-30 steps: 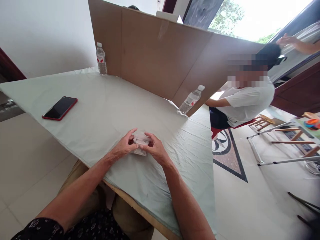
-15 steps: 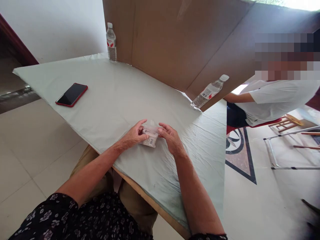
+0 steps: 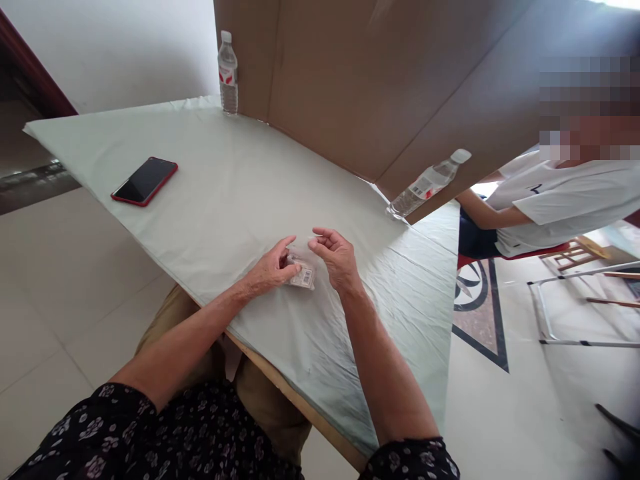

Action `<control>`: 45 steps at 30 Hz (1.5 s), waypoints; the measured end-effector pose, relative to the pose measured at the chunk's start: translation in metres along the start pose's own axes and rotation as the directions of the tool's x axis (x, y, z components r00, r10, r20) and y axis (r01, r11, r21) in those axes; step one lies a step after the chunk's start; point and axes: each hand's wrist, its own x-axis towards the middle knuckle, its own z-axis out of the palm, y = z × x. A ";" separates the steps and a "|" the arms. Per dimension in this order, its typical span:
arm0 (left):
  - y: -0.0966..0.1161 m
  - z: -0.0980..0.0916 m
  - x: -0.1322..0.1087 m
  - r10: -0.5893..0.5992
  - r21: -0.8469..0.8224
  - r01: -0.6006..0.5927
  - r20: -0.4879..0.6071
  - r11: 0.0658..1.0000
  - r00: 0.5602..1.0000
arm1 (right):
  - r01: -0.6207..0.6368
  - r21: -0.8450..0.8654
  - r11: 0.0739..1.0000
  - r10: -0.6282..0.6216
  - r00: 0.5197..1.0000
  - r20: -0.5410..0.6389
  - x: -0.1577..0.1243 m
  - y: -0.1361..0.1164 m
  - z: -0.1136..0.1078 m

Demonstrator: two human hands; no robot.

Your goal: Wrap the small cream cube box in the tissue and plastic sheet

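A small pale box with a printed code on it sits in thin clear plastic, low over the table's cloth. My left hand is closed around its left side, with the thumb on top. Just beyond the box, my right hand has its thumb and fingertips pinched together at the far edge of the clear plastic. The plastic is so see-through there that its outline is hard to follow.
A phone in a red case lies at the table's left. One water bottle stands upright by the brown board; another bottle appears tilted at its right end. A person in a white shirt sits at right.
My right hand has shifted a little away from me, up off the box's right side, pulling at the plastic. My left hand keeps its hold. The view has tilted slightly.
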 end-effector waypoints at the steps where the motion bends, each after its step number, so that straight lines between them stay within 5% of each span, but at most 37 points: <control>1: -0.002 0.000 0.000 0.018 0.029 -0.017 -0.025 0.999 1.000 | 0.039 -0.049 0.998 -0.038 0.999 0.002 -0.003 -0.002 0.001; 6: -0.001 -0.001 0.000 0.061 0.137 -0.046 -0.102 0.989 0.993 | 0.242 -0.363 0.900 -0.253 0.967 0.016 -0.019 -0.007 0.006; 13: 0.002 -0.002 0.003 0.091 0.228 -0.058 -0.136 0.972 0.987 | 0.393 -0.545 0.741 -0.404 0.908 0.107 -0.028 0.000 0.007; 22: -0.003 -0.003 0.005 0.132 0.386 -0.050 -0.189 0.921 0.973 | 0.678 -0.641 0.361 -0.618 0.688 0.380 -0.038 0.010 0.004; 24: -0.004 -0.005 0.005 0.131 0.393 -0.039 -0.210 0.919 0.969 | 0.675 -0.608 0.418 -0.641 0.694 0.329 -0.044 0.008 0.000; 28: -0.002 -0.008 0.004 0.088 0.286 -0.014 -0.246 0.958 0.965 | 0.484 -0.511 0.710 -0.519 0.851 0.086 -0.043 0.007 -0.018; 32: -0.001 -0.008 0.001 0.046 0.157 -0.001 -0.281 0.988 0.959 | 0.290 -0.426 0.857 -0.262 0.957 0.126 -0.033 0.017 -0.033; 36: -0.001 -0.007 0.001 0.043 0.169 0.008 -0.296 0.986 0.954 | 0.245 -0.421 0.873 -0.141 0.954 0.263 -0.027 0.026 -0.032; 45: 0.000 -0.005 -0.001 0.097 0.258 -0.024 -0.274 0.966 0.957 | 0.294 -0.422 0.858 -0.128 0.917 0.379 -0.013 0.029 -0.021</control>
